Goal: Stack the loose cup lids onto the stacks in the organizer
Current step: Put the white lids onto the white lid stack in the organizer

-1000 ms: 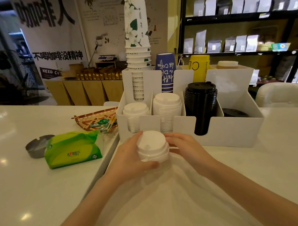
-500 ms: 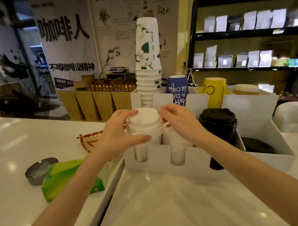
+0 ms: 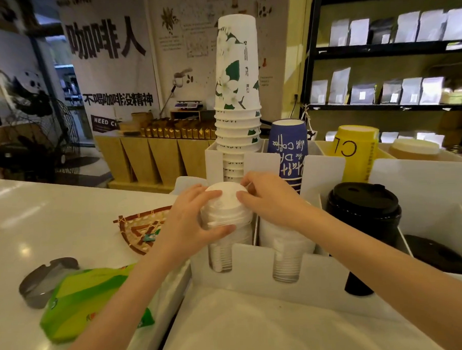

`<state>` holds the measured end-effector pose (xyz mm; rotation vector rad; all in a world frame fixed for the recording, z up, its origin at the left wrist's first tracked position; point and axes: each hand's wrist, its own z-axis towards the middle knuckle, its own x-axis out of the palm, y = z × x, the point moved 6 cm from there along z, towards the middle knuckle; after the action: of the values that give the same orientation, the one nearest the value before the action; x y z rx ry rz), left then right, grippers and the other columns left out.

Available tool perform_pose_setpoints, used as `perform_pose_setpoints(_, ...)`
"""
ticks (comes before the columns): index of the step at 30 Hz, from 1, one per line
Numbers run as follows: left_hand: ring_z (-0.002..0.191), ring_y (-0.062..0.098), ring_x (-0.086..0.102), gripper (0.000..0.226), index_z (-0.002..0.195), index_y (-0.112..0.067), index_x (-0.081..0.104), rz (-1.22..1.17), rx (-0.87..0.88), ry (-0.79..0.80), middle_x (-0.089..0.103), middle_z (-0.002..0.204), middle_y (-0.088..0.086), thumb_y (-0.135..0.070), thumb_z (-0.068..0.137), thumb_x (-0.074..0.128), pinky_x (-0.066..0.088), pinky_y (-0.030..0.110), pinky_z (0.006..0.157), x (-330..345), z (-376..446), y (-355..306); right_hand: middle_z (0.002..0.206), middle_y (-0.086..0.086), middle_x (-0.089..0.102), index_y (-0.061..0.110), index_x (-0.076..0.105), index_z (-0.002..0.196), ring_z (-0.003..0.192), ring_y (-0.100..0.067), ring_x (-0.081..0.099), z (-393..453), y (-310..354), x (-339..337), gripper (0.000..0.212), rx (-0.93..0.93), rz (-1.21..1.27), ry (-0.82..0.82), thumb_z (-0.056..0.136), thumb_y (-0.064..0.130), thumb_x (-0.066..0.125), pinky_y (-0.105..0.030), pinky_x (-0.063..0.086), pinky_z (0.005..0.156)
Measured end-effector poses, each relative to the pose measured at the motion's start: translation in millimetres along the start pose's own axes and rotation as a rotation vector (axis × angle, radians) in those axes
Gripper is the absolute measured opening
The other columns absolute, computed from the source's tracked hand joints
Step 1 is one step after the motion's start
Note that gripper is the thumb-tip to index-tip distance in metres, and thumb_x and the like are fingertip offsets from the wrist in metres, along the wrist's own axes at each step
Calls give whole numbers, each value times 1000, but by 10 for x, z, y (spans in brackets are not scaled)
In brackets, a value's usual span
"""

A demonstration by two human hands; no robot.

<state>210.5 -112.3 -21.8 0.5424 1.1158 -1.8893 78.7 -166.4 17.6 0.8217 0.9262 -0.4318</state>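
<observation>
A white organizer point(image 3: 253, 277) stands on the counter with lid stacks in its front slots. I hold a small bundle of white cup lids point(image 3: 227, 201) on top of the leftmost white lid stack point(image 3: 220, 257). My left hand point(image 3: 192, 224) wraps the bundle's left side, thumb under its front. My right hand point(image 3: 268, 197) rests fingertips on its top right rim and covers the top of the second white lid stack point(image 3: 285, 259). A black lid stack point(image 3: 364, 216) fills the slot further right.
Behind the lids stand tall flowered paper cups point(image 3: 237, 95), blue cups point(image 3: 288, 148) and yellow cups point(image 3: 356, 151). On the counter to the left lie a woven tray point(image 3: 139, 223), a green tissue pack point(image 3: 82, 305) and a grey ashtray point(image 3: 43, 278).
Both hands lifted the bundle of white lids off the counter and brought it forward and down onto the leftmost lid stack. The camera moved closer to the organizer.
</observation>
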Motion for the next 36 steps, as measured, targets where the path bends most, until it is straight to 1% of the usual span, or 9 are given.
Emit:
perform_pose_setpoints(2, 134, 15, 27, 68, 126, -28, 46, 24, -15, 18, 39, 143, 1, -47, 65, 70, 22, 36, 110, 25, -11, 42, 103, -11, 66, 10, 56, 106, 92, -26, 60, -4, -16, 40, 30, -10, -29, -8, 86, 31, 48, -45, 52, 83)
perform_pose_setpoints(6, 136, 13, 24, 70, 125, -30, 46, 34, -11, 26, 41, 143, -1, -54, 63, 68, 19, 38, 111, 48, -25, 61, 102, -12, 64, 9, 58, 102, 91, -27, 58, -4, -46, 67, 31, -17, -99, -8, 86, 33, 46, -46, 50, 83)
perform_pose_setpoints(9, 137, 12, 21, 70, 126, -32, 45, 83, -17, 44, 40, 144, -5, -57, 64, 66, 17, 40, 111, 68, -56, 96, 104, -11, 63, 10, 57, 105, 94, -27, 56, -13, -41, 92, 34, -26, -167, 14, 86, 35, 45, -46, 48, 86)
perform_pose_setpoints(15, 140, 10, 13, 72, 129, -38, 38, 148, -9, 84, 31, 149, -8, -64, 65, 59, 12, 42, 113, 116, -76, 116, 107, -11, 63, 11, 55, 108, 96, -27, 56, -29, -16, 125, 35, -69, -284, 36, 87, 36, 43, -44, 45, 88)
perform_pose_setpoints(20, 141, 13, 7, 72, 133, -37, 34, 229, -7, 98, 20, 153, -5, -63, 68, 55, 9, 39, 114, 116, -103, 95, 110, -13, 62, 10, 54, 111, 100, -29, 54, -42, 16, 138, 36, -104, -363, 41, 89, 34, 38, -43, 43, 91)
perform_pose_setpoints(23, 141, 13, 11, 75, 132, -32, 37, 253, 17, 91, 25, 152, -6, -67, 68, 53, 10, 38, 113, 92, -88, 49, 104, -13, 64, 10, 56, 103, 98, -29, 53, -38, 34, 151, 34, -140, -399, 26, 90, 33, 35, -43, 40, 87)
perform_pose_setpoints(26, 139, 13, 18, 77, 133, -31, 37, 256, 21, 113, 33, 148, -6, -69, 66, 49, 15, 39, 112, 102, -81, 34, 102, -15, 64, 9, 57, 100, 99, -30, 52, -38, 26, 167, 36, -133, -429, 45, 91, 33, 32, -43, 38, 86)
perform_pose_setpoints(31, 139, 11, 20, 74, 134, -31, 35, 245, -20, 126, 32, 149, -8, -63, 70, 54, 17, 39, 113, 106, -104, 34, 104, -17, 63, 9, 57, 100, 101, -31, 51, -54, 40, 182, 37, -129, -460, 65, 92, 33, 30, -43, 37, 88)
perform_pose_setpoints(36, 139, 12, 19, 75, 135, -30, 32, 283, -15, 132, 30, 150, -7, -62, 72, 53, 17, 38, 113, 116, -138, 7, 106, -16, 63, 8, 59, 100, 103, -30, 50, -89, 96, 189, 40, -159, -596, 42, 93, 32, 27, -43, 37, 91)
